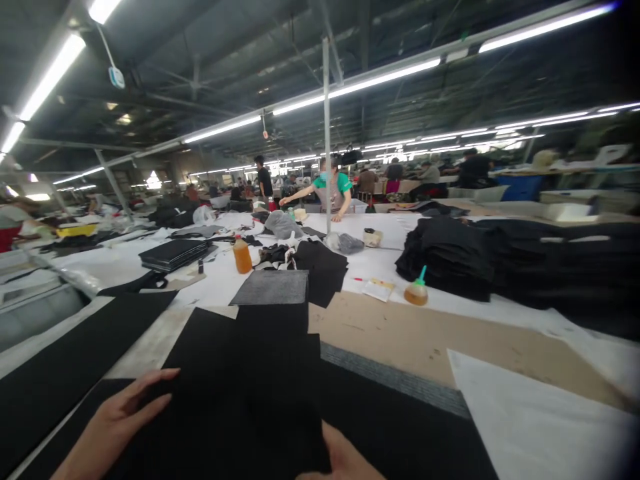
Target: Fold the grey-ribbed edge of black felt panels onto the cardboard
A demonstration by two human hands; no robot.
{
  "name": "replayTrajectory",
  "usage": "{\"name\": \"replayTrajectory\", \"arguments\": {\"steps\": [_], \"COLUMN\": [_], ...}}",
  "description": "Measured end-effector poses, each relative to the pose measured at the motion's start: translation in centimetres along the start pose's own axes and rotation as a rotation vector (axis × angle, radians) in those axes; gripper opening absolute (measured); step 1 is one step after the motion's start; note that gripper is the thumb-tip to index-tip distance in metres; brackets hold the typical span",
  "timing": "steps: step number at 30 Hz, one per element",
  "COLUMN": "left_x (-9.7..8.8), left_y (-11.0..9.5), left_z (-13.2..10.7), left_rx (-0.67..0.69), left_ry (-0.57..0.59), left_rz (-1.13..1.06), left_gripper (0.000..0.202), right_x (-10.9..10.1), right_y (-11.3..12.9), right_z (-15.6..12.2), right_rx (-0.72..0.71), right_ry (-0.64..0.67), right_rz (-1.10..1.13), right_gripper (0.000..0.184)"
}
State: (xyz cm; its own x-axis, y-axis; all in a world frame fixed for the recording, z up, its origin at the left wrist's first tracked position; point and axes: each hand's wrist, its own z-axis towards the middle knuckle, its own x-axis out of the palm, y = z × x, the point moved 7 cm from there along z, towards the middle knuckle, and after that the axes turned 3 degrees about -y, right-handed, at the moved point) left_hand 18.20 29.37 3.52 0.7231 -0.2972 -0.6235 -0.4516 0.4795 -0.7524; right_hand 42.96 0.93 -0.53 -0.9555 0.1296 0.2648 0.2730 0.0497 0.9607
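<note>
A black fabric panel (240,400) spreads across the lower middle in front of me. My right hand (343,453) grips its right edge near the bottom of the view, partly cut off. At the panel's left side, my left hand (117,417) has its thumb and fingers apart, the tips by the cloth. To the right lies a stack of black fabric (400,417) with a grey layered edge. Beyond the panel is a fabric piece with a grey face (270,287). Another long black strip (80,367) lies at the left.
Brown cardboard (380,327) lies beyond the stack. An amber bottle (242,256) and a green-nozzled bottle (416,293) stand on the white table. Dark fabric piles (450,253) rise at right. A metal pole (327,133) stands before a co-worker in green sleeves (344,182).
</note>
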Motion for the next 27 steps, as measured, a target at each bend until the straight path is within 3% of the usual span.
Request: {"name": "replayTrajectory", "arguments": {"steps": [3,6,8,11,13,16,19,27], "left_x": [-5.4,-9.9,-12.5,-16.0,-17.4,-18.1,-17.6,-17.0], "left_y": [5.0,7.7,9.6,14.4,17.4,21.2,23.9,26.9], "left_z": [-0.8,-2.2,-2.7,-3.1,-3.5,-4.3,-5.0,-5.6], "left_rx": [-0.045,-0.09,-0.119,-0.226,-0.214,-0.215,-0.228,-0.216], "left_ry": [-0.094,-0.134,-0.132,-0.172,-0.184,-0.204,-0.206,-0.222], "left_rz": [0.168,0.189,0.096,0.061,0.021,-0.005,-0.024,-0.016], "left_gripper": [0.038,0.038,0.046,0.056,0.058,0.062,0.068,0.067], "right_x": [4.6,9.3,12.5,16.8,19.1,20.9,21.0,20.6], "right_y": [-2.0,-4.3,-6.0,-8.5,-10.0,-12.1,-13.6,-15.0], "right_z": [5.6,10.6,13.4,16.4,17.4,17.8,17.8,17.6], "right_rx": [-0.021,-0.013,0.022,0.078,0.073,0.026,-0.051,-0.066], "right_ry": [0.128,0.158,0.156,0.172,0.211,0.235,0.205,0.097], "right_rz": [0.055,0.114,0.091,0.007,-0.036,-0.146,-0.324,-0.72], "right_gripper": [0.059,0.053,0.051,0.052,0.05,0.044,0.041,0.035]}}
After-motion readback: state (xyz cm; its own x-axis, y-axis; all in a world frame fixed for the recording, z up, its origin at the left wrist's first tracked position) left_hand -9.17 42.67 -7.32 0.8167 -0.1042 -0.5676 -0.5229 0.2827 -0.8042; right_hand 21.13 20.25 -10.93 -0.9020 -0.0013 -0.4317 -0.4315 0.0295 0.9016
